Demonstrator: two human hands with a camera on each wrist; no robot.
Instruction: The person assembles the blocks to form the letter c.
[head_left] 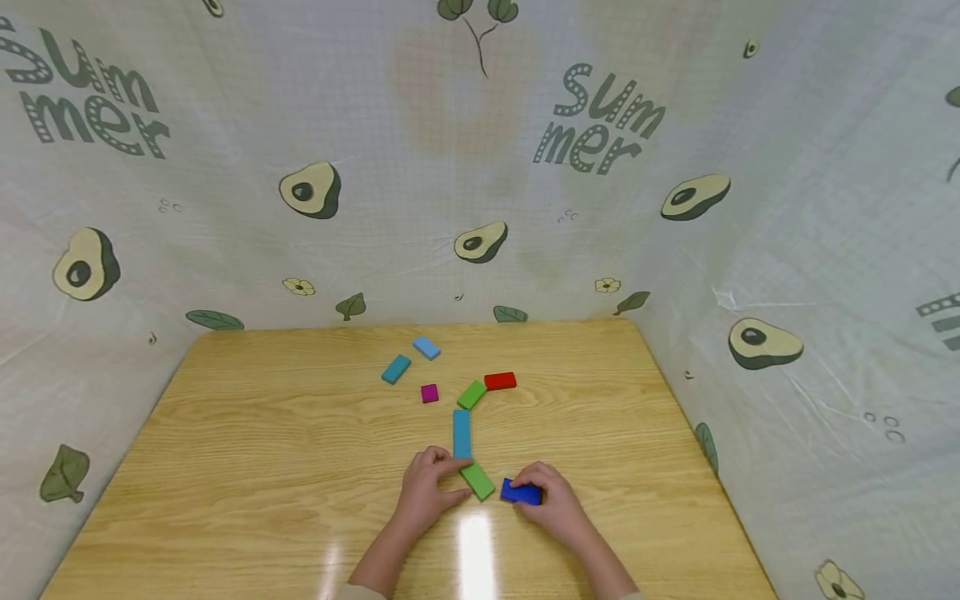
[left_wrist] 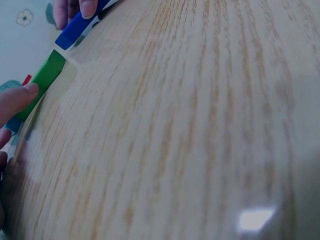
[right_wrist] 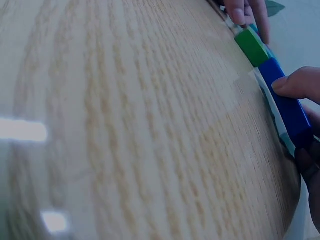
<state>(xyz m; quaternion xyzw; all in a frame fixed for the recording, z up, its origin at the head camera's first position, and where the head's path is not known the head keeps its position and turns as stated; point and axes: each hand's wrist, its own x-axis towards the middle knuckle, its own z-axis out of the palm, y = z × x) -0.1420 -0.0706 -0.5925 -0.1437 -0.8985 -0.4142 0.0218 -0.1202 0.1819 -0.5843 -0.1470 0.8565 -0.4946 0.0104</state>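
My left hand (head_left: 429,492) holds a green block (head_left: 477,481) between thumb and index finger, at the lower end of a bent line of blocks. In the left wrist view the thumb lies against the side of that green block (left_wrist: 49,75). My right hand (head_left: 553,502) grips a dark blue block (head_left: 521,492) with thumb and fingers, just right of the green one. The right wrist view has the dark blue block's (right_wrist: 287,107) end close by the green block (right_wrist: 251,46). A lighter blue block (head_left: 462,433) extends away from the green block's upper end.
Further along the line lie another green block (head_left: 472,394) and a red block (head_left: 500,381). To their left are a small magenta block (head_left: 430,393), a teal block (head_left: 396,369) and a light blue block (head_left: 427,347). Printed cloth (head_left: 405,250) surrounds the wooden table (head_left: 285,433).
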